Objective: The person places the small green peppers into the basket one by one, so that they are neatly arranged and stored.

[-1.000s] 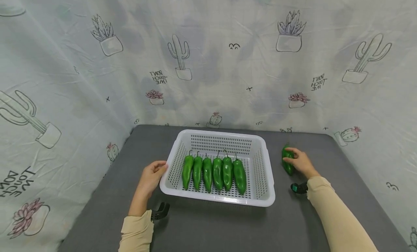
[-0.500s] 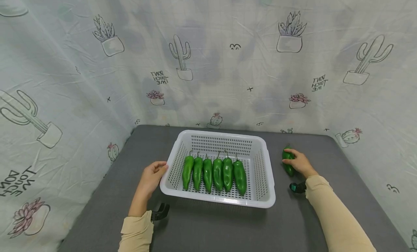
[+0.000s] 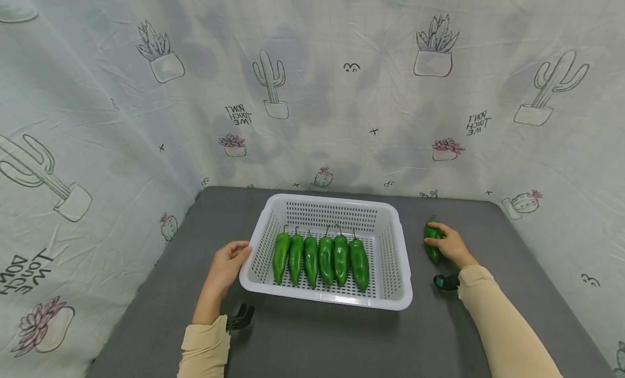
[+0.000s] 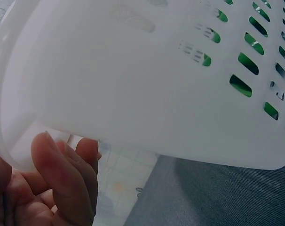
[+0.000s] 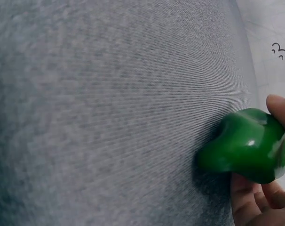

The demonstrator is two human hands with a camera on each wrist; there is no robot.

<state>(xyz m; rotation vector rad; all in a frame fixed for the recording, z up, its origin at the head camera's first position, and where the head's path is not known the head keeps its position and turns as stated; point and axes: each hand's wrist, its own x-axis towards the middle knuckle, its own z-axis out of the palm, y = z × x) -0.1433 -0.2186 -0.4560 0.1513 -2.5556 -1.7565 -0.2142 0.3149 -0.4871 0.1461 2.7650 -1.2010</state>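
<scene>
My left hand point(image 3: 228, 265) grips the left rim of a white plastic basket point(image 3: 324, 299). In the left wrist view, the fingers point(image 4: 62, 174) curl at the rim, close under the basket's smooth outer wall point(image 4: 109, 94). Several green peppers point(image 3: 311, 261) lie side by side inside, stems toward the far wall. To the right of the basket, my right hand point(image 3: 454, 245) holds a single green pepper point(image 3: 432, 250) across its sides. Seen from the right wrist, the thumb point(image 5: 281, 110) is on one side of that pepper point(image 5: 248, 146) and the fingers on the other; its tip sits close over the dark cloth.
A dark grey tabletop point(image 3: 312, 345) spreads under everything. Pale fabric point(image 3: 312, 85) printed with cactus drawings hangs behind and along both sides. Black straps with small devices are on the left wrist point(image 3: 240, 317) and right wrist point(image 3: 446, 282).
The right hand and its pepper have shifted very slightly, the pepper's stem end a little to the right. Left hand and basket stay in place.
</scene>
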